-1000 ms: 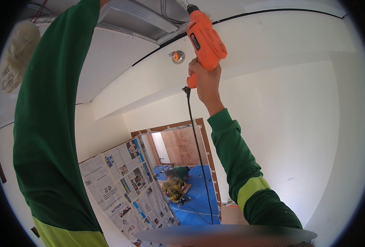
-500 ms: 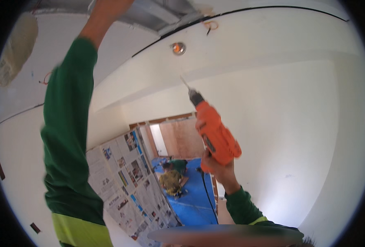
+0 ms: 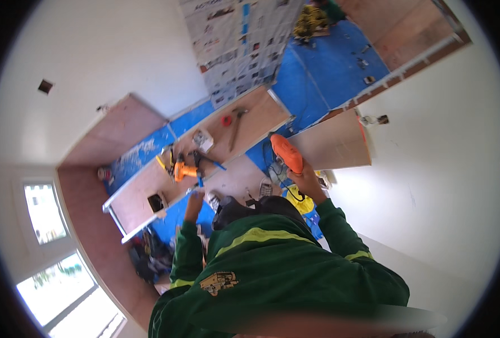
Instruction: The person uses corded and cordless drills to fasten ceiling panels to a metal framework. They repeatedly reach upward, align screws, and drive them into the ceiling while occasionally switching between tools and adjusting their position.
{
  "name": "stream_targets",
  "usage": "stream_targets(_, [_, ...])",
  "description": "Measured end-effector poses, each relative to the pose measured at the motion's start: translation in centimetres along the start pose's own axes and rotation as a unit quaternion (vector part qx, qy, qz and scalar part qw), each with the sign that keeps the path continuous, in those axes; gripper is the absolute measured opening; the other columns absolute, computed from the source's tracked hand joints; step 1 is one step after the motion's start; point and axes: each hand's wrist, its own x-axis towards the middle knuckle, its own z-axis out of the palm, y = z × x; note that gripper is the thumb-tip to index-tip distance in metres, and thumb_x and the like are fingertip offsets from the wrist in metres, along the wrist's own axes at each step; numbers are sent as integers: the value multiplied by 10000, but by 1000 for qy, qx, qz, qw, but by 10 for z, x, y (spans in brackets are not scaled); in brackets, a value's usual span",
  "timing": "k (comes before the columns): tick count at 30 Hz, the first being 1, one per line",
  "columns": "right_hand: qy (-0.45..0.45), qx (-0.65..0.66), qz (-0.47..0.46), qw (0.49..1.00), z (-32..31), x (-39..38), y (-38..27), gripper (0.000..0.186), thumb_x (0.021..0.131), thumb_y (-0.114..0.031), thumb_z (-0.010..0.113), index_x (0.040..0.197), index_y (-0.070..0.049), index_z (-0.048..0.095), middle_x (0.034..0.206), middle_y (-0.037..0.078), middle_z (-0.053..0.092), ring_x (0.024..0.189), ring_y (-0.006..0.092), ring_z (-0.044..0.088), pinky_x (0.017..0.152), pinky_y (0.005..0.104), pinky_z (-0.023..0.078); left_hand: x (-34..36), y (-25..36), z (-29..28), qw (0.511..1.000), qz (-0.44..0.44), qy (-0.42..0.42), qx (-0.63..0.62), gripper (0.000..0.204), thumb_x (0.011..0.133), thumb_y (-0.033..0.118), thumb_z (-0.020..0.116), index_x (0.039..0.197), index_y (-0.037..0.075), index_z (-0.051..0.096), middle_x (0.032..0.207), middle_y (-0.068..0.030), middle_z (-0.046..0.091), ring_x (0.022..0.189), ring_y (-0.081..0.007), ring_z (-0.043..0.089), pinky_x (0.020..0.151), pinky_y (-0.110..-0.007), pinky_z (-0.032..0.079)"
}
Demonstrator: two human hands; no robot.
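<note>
Head view: right hand (image 3: 305,181) clamped on orange power drill (image 3: 286,153), fingers wrapped round grip, held above long wooden counter (image 3: 148,194). Black cord (image 3: 278,180) loops under drill. Left hand (image 3: 194,198) reaching down toward counter edge; fingers too small to tell if apart or together.

Risks, judged: cord could snag on counter corner; drill could knock loose tools if lowered carelessly.

Materials: drill smooth moulded plastic; counter flat matte plywood; hammer (image 3: 236,125) and second orange tool (image 3: 183,170) lying far on it; blue sheet (image 3: 323,67) on floor, slick, slightly creased.
</note>
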Motion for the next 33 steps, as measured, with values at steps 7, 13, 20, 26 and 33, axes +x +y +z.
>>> stream_targets(7, [65, -154, -24, 986, 106, 77, 168, 627, 947, -112, 681, 1528, -5, 473, 1301, 312, 692, 1198, 532, 662, 1005, 520, 546, -368, -45, 91, 600, -677, -61, -421, 183, 1090, 356, 593, 1021, 203, 664, 697, 56, 515, 511, -122, 505, 443, -291, 403])
stream_targets(13, [103, -257, -18, 961, 170, 241, 286, 700, 969, -109, 683, 1596, 18, 399, 1381, 326, 643, 1251, 494, 650, 1074, 529, 520, -362, -11, 125, 506, -719, 72, -471, 341, 1084, 368, 659, 1300, 104, 645, 996, -19, 644, 725, -144, 609, 630, -290, 496])
stream_targets(20, [125, -411, 54, 901, 203, 361, 330, 949, 945, -260, 808, 1688, -44, 257, 1410, 283, 619, 1280, 478, 632, 1076, 568, 520, -201, -105, 138, 777, -509, 188, -318, 379, 1079, 269, 702, 1320, -24, 689, 1081, -86, 751, 982, -180, 689, 897, -342, 554])
stream_targets(26, [84, -368, -1, 926, 238, 364, 357, 1091, 914, -339, 876, 1713, -37, 196, 1531, 327, 507, 1409, 490, 532, 1184, 569, 456, -108, -229, 68, 828, -417, 350, -137, 269, 1069, 174, 667, 1259, -1, 745, 1132, -171, 771, 1045, -260, 738, 936, -370, 567])
stream_targets(33, [19, -373, -9, 928, 230, 365, 363, 1061, 928, -346, 856, 1701, 12, 224, 1542, 342, 487, 1472, 487, 467, 1238, 541, 395, -50, -361, 65, 829, -500, 252, -23, 331, 1043, 175, 637, 1330, 45, 738, 1237, -216, 755, 1177, -410, 716, 998, -496, 566])
